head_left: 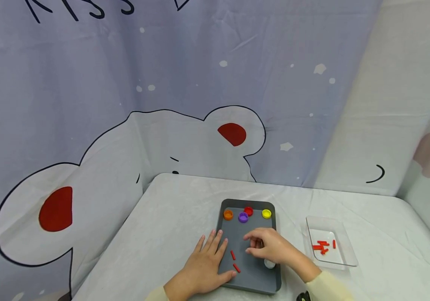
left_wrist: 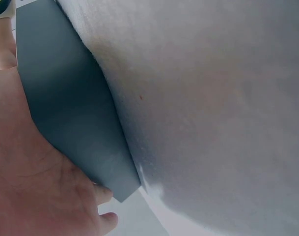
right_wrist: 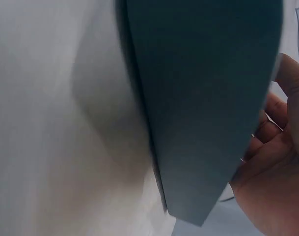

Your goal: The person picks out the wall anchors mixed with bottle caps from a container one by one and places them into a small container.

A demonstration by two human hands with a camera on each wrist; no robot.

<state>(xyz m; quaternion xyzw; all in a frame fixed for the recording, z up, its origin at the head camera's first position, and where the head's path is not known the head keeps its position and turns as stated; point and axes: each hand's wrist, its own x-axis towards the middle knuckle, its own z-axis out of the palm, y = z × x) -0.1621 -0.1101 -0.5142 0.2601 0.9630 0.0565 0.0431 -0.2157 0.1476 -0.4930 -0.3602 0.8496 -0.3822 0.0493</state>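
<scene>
A grey tray (head_left: 233,234) lies on the white table. My left hand (head_left: 206,267) rests at its left edge, fingers spread and thumb over the near rim. Two short red sticks (head_left: 236,268) lie on the tray beside that hand. My right hand (head_left: 269,246) is over the tray's right side, fingers loosely bent, index fingertip and thumb apart with nothing visible between them. Partly under its wrist sits a whitish round piece (head_left: 269,264). At the tray's far end are orange (head_left: 228,215), purple (head_left: 242,217), red (head_left: 248,211) and yellow (head_left: 266,214) round caps.
To the right of the tray stands a clear plastic box (head_left: 344,246) holding several red sticks (head_left: 323,246). A printed curtain (head_left: 184,142) hangs behind the table. In both wrist views the tray's outer side wall (left_wrist: 80,98) fills much of the picture.
</scene>
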